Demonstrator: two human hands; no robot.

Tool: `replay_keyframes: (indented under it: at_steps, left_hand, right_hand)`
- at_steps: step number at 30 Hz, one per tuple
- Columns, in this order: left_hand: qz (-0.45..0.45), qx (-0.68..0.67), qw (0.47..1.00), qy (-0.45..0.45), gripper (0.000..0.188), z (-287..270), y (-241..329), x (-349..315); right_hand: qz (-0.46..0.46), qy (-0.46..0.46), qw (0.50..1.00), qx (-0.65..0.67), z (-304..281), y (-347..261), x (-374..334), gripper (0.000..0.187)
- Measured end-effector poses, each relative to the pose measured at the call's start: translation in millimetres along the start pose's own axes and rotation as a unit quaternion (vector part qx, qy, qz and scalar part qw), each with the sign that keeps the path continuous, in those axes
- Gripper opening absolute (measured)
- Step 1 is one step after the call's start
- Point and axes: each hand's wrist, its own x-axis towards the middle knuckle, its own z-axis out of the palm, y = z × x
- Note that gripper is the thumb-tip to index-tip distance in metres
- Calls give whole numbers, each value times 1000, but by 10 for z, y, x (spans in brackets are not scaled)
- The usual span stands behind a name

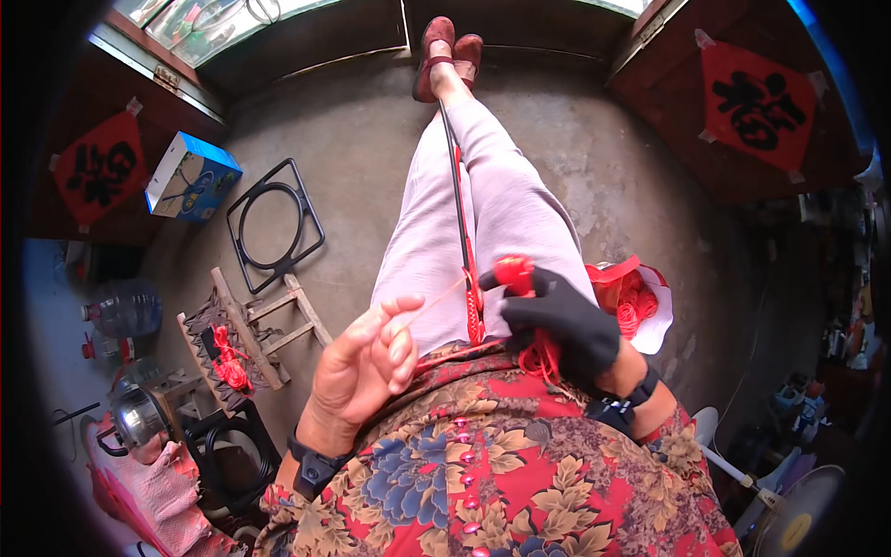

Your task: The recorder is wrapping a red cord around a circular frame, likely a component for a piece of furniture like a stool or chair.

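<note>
My left hand is bare and held over my lap, its thumb and forefinger closed on a thin reddish thread. That thread runs slantwise to a red braided piece at the near end of a long black rod or cord, which stretches along my legs toward my shoes. My right hand, in a black glove, is curled just right of the braid. Red yarn hangs below its palm, and something red covers a fingertip. How its fingers grip the yarn is partly hidden.
A bag with red yarn balls lies by my right thigh. On the left are a small wooden stool with a red yarn bundle, a black square frame with a ring, and a blue box. A fan stands at lower right.
</note>
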Motion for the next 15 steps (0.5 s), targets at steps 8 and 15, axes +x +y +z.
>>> replay_keyframes:
  at_steps: [8, 15]
  left_hand:
    - [-82, 260, 958, 89, 19, -242, -7, -394]
    - [-94, 194, 976, -37, 19, -282, 23, -299]
  right_hand:
    - [50, -39, 994, -86, 170, 326, 375, 24]
    - [-62, 56, 985, 154, -201, 79, 238, 37]
